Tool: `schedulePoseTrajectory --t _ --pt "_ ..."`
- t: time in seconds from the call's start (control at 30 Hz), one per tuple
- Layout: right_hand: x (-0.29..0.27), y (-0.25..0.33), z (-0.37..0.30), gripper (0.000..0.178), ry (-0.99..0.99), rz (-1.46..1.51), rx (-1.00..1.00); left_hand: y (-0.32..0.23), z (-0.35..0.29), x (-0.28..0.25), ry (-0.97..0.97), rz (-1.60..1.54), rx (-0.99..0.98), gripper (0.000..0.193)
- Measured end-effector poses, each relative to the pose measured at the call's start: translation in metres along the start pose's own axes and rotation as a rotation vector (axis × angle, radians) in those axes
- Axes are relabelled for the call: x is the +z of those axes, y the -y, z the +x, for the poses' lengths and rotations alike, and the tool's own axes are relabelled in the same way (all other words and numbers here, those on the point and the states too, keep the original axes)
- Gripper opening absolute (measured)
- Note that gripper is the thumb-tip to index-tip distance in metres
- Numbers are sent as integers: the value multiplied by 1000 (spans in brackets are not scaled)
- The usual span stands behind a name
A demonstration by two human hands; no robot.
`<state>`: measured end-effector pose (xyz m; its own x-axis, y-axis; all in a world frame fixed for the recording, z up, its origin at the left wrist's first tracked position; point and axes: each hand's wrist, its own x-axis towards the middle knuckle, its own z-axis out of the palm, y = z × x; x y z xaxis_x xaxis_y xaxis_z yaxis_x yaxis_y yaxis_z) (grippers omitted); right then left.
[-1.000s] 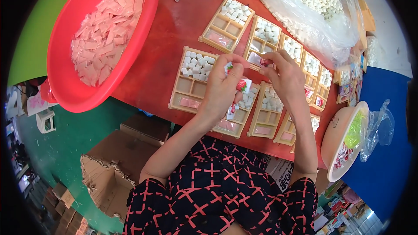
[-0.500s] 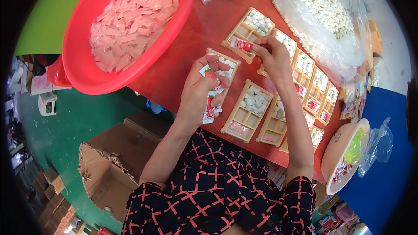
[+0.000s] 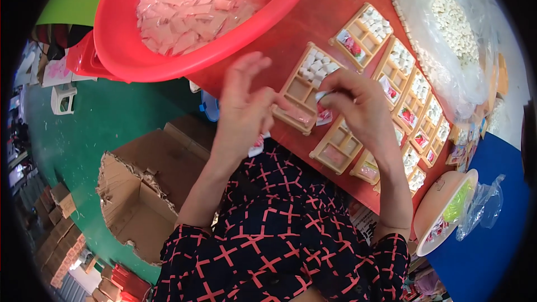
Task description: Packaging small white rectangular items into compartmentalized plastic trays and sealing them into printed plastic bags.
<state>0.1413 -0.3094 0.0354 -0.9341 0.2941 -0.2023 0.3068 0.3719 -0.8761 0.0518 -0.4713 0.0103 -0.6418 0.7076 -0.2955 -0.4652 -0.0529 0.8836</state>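
My left hand (image 3: 240, 114) is raised left of a cream divided tray (image 3: 288, 90), its thumb and forefinger apart. A strawberry-print sachet (image 3: 257, 145) pokes out below its curled lower fingers; how many it holds is hidden. My right hand (image 3: 362, 106) pinches another strawberry-print sachet (image 3: 323, 114) beside that tray's right edge. White cubes (image 3: 318, 67) fill the tray's far compartment, and a pink packet (image 3: 298, 114) lies in its near one. The farthest tray (image 3: 366, 38) has a strawberry sachet (image 3: 351, 45) in one compartment.
More divided trays (image 3: 335, 148) stand in rows along the red table (image 3: 282, 36). A large red basin (image 3: 210, 64) of pink packets stands at far left. At far right lies a clear bag (image 3: 464, 39) of white cubes. A cream bowl (image 3: 429, 198) sits right; a cardboard box (image 3: 151, 173) is lower left.
My right hand has left the farthest tray, where a sachet now lies, and come nearer with another sachet. My left hand's fingers have spread. The whole view has shifted.
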Motion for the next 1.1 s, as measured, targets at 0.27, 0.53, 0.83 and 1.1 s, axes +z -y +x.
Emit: schedulePoseTrajectory --t 0.27,0.53,0.83,1.1 --pt "35 -13 -9 21 -106 -326 -214 18 2 1 -191 -265 252 23" --pt "47 -10 -54 24 -173 502 163 36 2 48 -52 -397 397 26" --pt "34 -55 -131 22 -447 -132 140 37 -3 59 -55 -353 307 26" --pt "44 -45 -137 32 -716 -531 -43 66 -27 77 -19 -287 266 19"
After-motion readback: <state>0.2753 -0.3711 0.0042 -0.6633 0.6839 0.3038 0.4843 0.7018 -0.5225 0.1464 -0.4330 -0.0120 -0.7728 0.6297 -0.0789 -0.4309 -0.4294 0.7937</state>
